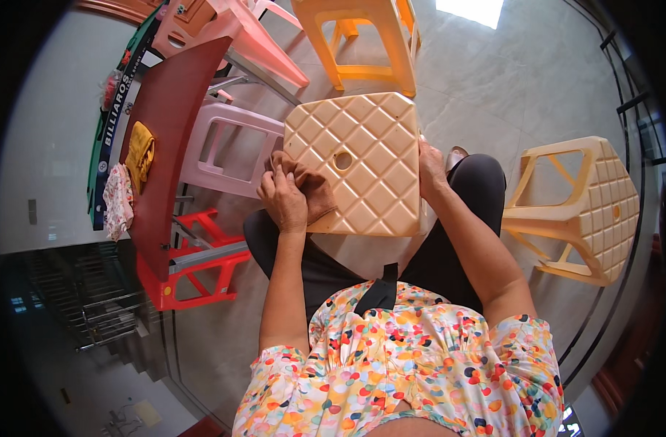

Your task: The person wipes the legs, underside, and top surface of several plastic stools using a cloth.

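A beige plastic stool (366, 180) is in front of me between my knees, its seat facing up. Raised diagonal lines cross the seat, and a round hole pierces its middle. My left hand (284, 199) grips a brown cloth (317, 191) at the seat's left edge, and part of the cloth lies over the near left corner. On the opposite side, my right hand (432, 166) holds the stool's right edge; some of its fingers are hidden behind that edge. The stool's legs are mostly out of sight below the seat.
Another beige stool (611, 210) lies tipped to my right. Ahead stands a yellow-orange stool (360, 41). To my left are a dark red folding table (166, 136) bearing a mustard cloth (140, 153) and a patterned cloth (118, 202), a pink stool (229, 147) and a red stool (158, 287).
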